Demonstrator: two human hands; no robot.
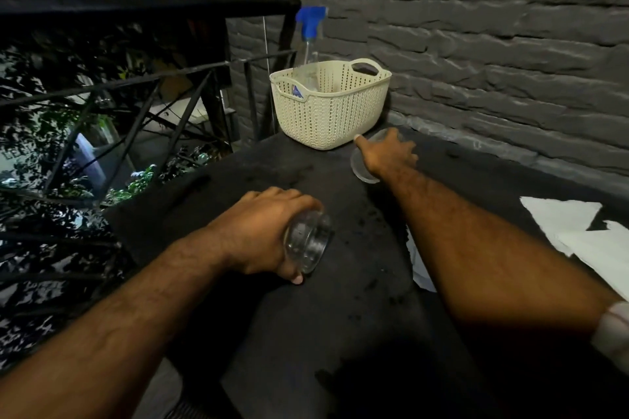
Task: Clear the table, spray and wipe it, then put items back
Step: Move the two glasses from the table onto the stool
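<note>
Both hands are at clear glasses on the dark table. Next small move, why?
Probably carry the tilted clear glass tumbler that the left hand grips from the dark table to the cream perforated basket, since wiping needs a bare top; the right hand covers a second clear glass.

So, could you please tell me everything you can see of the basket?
The basket is cream plastic with a woven look, perforated walls and oval handle holes. It stands upright at the far end of the dark table, beside the brick wall. A clear spray bottle with a blue head stands in it.
</note>
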